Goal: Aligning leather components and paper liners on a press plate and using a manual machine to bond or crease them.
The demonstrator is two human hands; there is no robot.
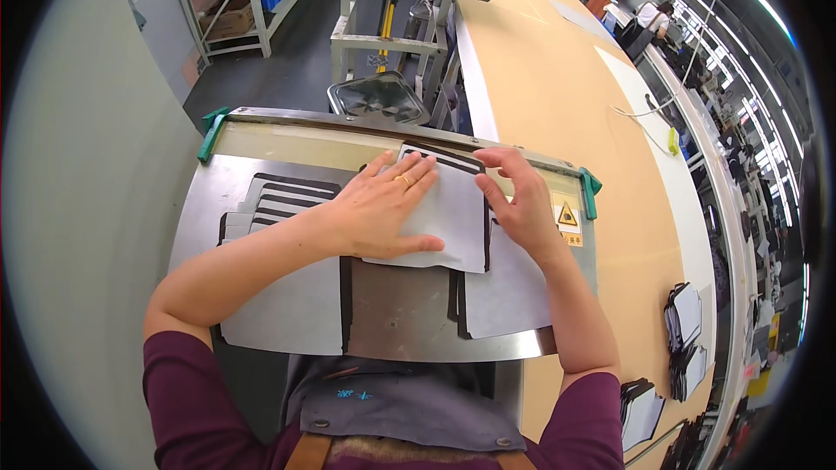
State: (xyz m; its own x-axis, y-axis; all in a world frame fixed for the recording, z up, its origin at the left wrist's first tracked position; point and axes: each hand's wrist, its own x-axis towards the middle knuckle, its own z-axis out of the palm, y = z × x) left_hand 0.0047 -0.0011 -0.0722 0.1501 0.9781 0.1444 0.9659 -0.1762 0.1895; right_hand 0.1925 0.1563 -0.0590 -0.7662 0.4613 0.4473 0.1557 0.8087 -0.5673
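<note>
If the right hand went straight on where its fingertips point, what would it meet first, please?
Most likely the white panel, at its right edge; if passing above that, the left hand. Depth is unclear here.

That metal worktop [396, 322] is carrying a left pile [287, 309], a right pile [512, 300] and a middle piece [455, 213], all white with black edges.

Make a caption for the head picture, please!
Left hand flat on a pale sheet, right hand by its edge.
</note>
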